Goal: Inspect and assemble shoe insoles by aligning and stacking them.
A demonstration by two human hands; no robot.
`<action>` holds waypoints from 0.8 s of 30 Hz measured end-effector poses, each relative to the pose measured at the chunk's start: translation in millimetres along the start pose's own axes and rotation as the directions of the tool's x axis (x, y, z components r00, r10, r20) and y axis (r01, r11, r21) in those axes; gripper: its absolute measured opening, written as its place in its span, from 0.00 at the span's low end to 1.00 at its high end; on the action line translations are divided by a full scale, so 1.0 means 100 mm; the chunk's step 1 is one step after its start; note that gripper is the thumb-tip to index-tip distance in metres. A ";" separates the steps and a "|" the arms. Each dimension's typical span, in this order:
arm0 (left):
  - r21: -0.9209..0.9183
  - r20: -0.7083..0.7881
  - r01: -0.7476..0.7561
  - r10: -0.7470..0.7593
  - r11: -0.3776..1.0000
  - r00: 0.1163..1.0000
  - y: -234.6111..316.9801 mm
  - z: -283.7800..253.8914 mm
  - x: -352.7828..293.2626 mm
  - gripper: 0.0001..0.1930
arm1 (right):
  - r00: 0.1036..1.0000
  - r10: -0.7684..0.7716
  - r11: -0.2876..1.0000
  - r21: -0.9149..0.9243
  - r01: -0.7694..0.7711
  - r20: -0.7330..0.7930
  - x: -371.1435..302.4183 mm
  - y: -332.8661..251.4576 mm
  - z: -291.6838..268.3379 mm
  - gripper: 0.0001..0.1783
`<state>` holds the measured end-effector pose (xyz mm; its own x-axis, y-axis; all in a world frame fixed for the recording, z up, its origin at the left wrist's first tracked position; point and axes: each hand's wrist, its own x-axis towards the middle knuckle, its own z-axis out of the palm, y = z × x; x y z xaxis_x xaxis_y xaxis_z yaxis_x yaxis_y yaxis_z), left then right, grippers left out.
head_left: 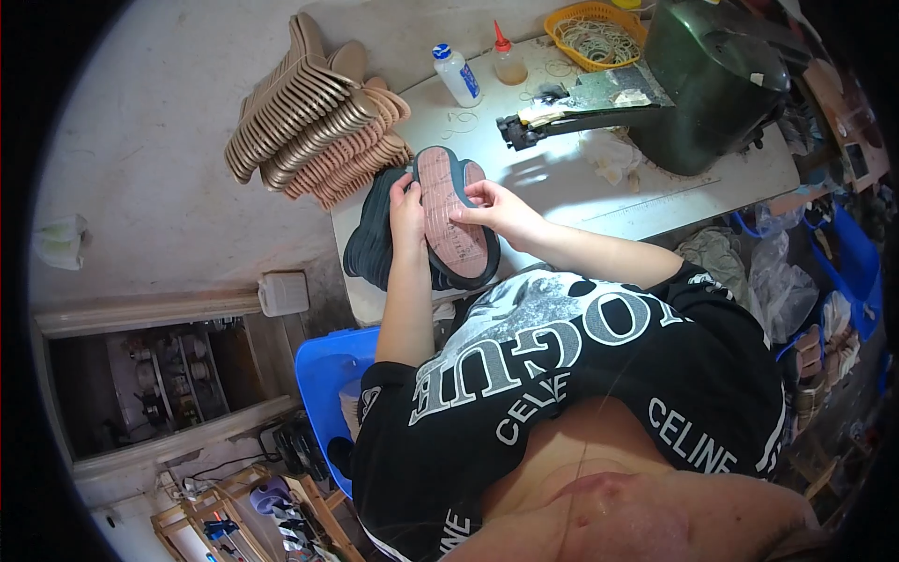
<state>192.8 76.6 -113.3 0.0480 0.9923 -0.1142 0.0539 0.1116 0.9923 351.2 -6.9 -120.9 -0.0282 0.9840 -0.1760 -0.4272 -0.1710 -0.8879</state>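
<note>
Taking the dark-rimmed pink sole (445, 229) as the centre of the clock, it is held between the person's two hands, its long axis running roughly from eleven to five, over the near left part of the white worktop (674, 199). The left hand (406, 217) is at its nine o'clock edge, the grip clamped on that rim, with part of the fingers hidden. The right hand (501, 212) comes in from three, its grip also clamped on the sole, the thumb lying across the pink face and the fingers bent at the edge. A second pink-faced sole (476, 173) shows just behind, toward one o'clock, partly covered; whether the right fingers touch it is hard to tell. Close by at nine, a pile of dark soles (370, 242) lies beside the left forearm. Toward ten stand long stacked rows of brown and pink insoles (314, 126). At twelve is a white bottle with a blue cap (457, 77); nearer one, a bottle with a pointed red cap (510, 66) and a yellow basket (585, 64) of tangled bands. A dark green machine (716, 94) fills two o'clock, its narrow arm extending toward the bottles' side. Below the worktop, a blue tub (323, 375) sits at seven.
</note>
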 end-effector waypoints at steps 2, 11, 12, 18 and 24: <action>-0.029 -0.019 0.018 -0.018 0.999 1.000 0.00 0.00 0.00 0.20 | 0.995 0.069 0.994 -0.084 -0.063 0.070 0.04 0.02 -0.09 0.30; -0.109 -0.024 0.055 -0.058 0.993 0.998 0.15 0.14 -0.06 0.14 | 0.995 0.043 0.993 -0.110 -0.033 0.086 -0.02 -0.04 -0.10 0.32; -0.112 -0.028 0.058 -0.062 0.992 0.998 0.15 0.14 -0.06 0.14 | 0.995 0.048 0.993 -0.113 -0.038 0.088 -0.01 -0.05 -0.11 0.32; 0.225 -0.162 -0.167 0.206 0.960 0.965 -0.12 -0.16 0.14 0.13 | 0.976 0.158 0.978 0.108 -0.176 0.153 -0.03 -0.32 0.07 0.30; 0.767 -0.283 -0.135 0.519 0.628 0.806 0.15 -0.31 0.12 0.19 | 0.943 0.092 0.995 -0.006 -0.095 0.320 0.01 -0.49 -0.15 0.20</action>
<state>163.2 91.4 -98.6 -0.2160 0.8731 0.4371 0.7920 -0.1051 0.6014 385.3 2.1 -83.8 -0.3552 0.9281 -0.1113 -0.4170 -0.2638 -0.8698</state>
